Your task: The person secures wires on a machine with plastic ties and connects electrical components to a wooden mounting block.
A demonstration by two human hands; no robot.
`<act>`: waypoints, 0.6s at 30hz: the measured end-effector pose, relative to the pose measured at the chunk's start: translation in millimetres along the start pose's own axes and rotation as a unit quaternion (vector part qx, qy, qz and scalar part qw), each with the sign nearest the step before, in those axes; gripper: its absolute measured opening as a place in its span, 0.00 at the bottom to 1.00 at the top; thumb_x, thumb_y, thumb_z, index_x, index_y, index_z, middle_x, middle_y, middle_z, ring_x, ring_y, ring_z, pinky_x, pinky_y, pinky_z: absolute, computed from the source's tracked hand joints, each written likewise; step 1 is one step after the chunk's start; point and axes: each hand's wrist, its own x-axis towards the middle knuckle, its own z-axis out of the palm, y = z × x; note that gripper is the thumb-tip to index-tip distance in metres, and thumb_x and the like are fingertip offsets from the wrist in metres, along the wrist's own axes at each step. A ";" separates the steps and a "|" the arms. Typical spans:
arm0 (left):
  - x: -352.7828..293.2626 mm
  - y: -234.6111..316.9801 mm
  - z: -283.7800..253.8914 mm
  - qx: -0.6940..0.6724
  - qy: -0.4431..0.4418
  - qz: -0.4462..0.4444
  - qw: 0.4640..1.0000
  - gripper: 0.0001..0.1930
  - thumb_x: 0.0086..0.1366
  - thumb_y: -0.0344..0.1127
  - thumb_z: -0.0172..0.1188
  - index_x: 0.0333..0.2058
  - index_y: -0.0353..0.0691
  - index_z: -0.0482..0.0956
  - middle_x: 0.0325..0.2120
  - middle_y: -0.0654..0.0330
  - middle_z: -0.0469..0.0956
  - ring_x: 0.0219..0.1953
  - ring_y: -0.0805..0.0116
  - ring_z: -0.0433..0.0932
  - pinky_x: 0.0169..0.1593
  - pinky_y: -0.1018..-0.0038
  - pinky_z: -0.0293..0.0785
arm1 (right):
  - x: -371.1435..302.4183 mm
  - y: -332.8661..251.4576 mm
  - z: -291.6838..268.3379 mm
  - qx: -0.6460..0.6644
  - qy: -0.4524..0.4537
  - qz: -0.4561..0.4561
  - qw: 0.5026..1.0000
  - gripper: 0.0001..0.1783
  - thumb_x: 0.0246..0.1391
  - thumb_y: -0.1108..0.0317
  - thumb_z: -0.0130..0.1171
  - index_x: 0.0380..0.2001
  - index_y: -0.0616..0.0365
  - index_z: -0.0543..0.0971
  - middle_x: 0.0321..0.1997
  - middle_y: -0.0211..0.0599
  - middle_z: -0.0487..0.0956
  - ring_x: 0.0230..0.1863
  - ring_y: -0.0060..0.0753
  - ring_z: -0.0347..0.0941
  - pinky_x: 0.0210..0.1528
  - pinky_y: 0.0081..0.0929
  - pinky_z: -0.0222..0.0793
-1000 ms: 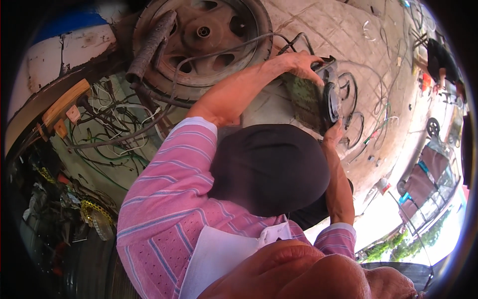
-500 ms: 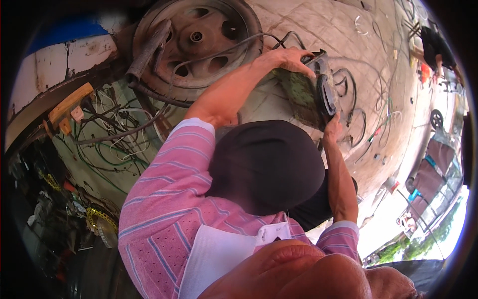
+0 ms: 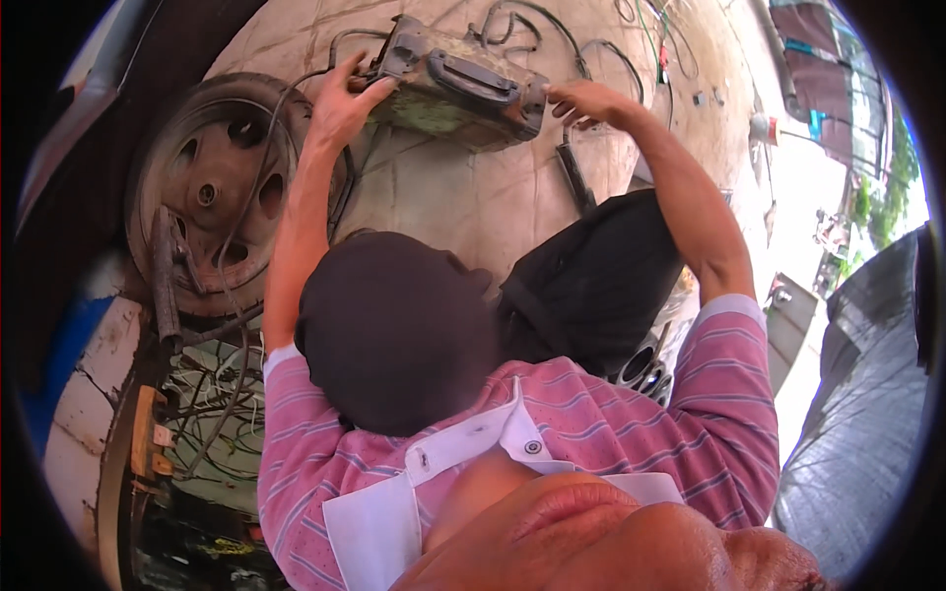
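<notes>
Since a second earlier the worn grey-green power tool [image 3: 458, 87] had swung from upright at the upper right of the frame to lying crosswise at the top centre; that suggested the person had turned it over to get at another side. The left hand [image 3: 340, 103] was closed around its left end, fingers wrapped on the casing; the right hand [image 3: 581, 100] touched its right end with fingers partly apart, and whether it gripped I could not tell. A black cable [image 3: 552, 25] looped behind the tool; the rusty wheel [image 3: 212, 187], formerly at the top, sat at the left.
</notes>
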 end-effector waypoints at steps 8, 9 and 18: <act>-129.8 -12.2 -31.3 -0.218 0.133 -0.042 0.966 0.22 0.72 0.32 0.59 0.63 0.33 0.72 0.49 0.57 0.80 0.44 0.71 0.79 0.49 0.74 0.74 | 1.0 186.8 -23.1 0.029 0.129 0.045 0.990 0.37 0.59 0.36 0.60 0.53 0.61 0.80 0.50 0.44 0.84 0.44 0.37 0.81 0.42 0.37 0.78; -144.0 -20.9 -32.8 -0.212 0.138 -0.040 0.967 0.22 0.72 0.32 0.59 0.63 0.33 0.72 0.49 0.57 0.80 0.44 0.71 0.79 0.49 0.74 0.74 | 15.6 212.4 -10.6 -0.019 0.125 0.013 0.992 0.36 0.58 0.38 0.62 0.49 0.63 0.82 0.47 0.46 0.84 0.43 0.37 0.81 0.44 0.36 0.78; -183.3 -19.3 -0.7 -0.169 0.087 -0.102 0.976 0.21 0.69 0.28 0.61 0.60 0.34 0.75 0.45 0.59 0.80 0.44 0.73 0.78 0.49 0.74 0.75 | 77.7 337.8 78.6 -0.227 0.181 -0.009 0.957 0.28 0.60 0.48 0.63 0.51 0.62 0.81 0.46 0.43 0.85 0.44 0.36 0.81 0.47 0.34 0.77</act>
